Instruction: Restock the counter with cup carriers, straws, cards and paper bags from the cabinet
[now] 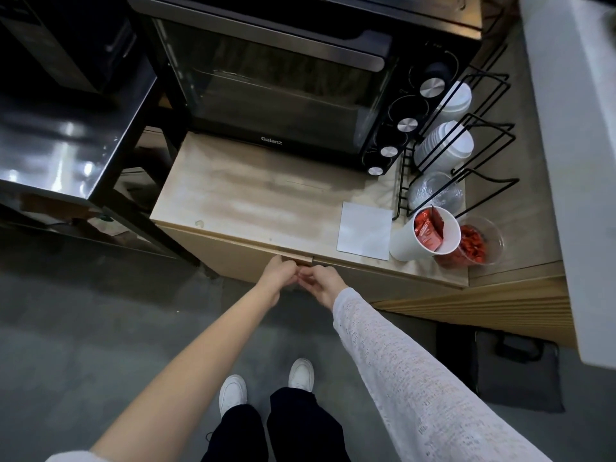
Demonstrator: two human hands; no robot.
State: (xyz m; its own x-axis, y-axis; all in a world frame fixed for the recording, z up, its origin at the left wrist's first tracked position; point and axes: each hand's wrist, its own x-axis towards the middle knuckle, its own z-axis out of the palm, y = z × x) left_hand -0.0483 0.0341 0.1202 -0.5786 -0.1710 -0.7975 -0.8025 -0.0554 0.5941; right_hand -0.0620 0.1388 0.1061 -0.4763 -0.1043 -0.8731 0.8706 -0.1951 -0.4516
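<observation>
1. A grey concrete floor (100,328) fills the lower part of the view.
2. A light wood counter (253,198) carries a black toaster oven (266,95) at its back.
3. A glossy black metal table (60,145) stands just left of the counter.
4. A white wall edge (573,128) rises at right.

On the pale wooden table (253,195), a black glass-fronted oven (273,81) stands behind; white paper sheet (365,235), white paper cup (425,233) and black wire rack (456,145) lie to its right.

Matt wood counter (253,195); glossy black oven (266,81).
</observation>
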